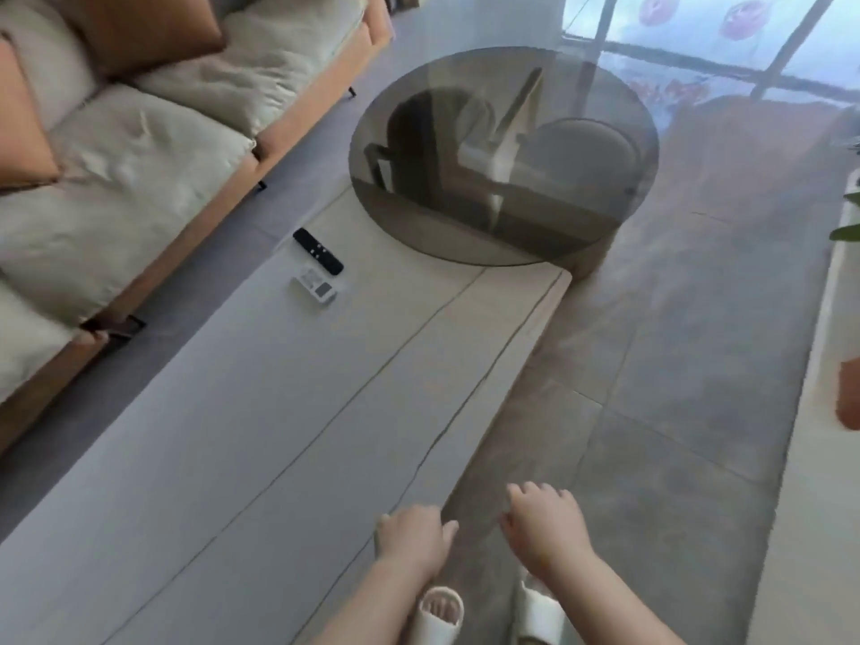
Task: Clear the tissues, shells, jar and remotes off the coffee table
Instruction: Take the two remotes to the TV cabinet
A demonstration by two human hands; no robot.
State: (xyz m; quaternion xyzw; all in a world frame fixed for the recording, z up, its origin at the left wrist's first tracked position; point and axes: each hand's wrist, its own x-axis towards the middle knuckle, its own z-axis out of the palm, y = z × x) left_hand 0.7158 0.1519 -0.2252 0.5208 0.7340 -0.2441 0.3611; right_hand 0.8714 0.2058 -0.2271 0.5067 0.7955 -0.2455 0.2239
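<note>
A long pale coffee table (260,439) runs from the near left toward a round smoked-glass top (502,155) at its far end. A black remote (318,251) and a white remote (314,287) lie side by side near the table's far left edge. My left hand (412,535) hovers over the table's near right edge, fingers loosely curled, holding nothing. My right hand (544,519) hangs just beyond that edge above the floor, fingers curled, also with nothing in it. No tissues, shells or jar are in view.
An orange sofa (139,146) with cream cushions stands along the left, a narrow grey floor strip between it and the table. A dark object (114,325) pokes out at the sofa's base. My feet in white slippers (440,612) stand on grey tiles. A potted plant (849,388) is at the right edge.
</note>
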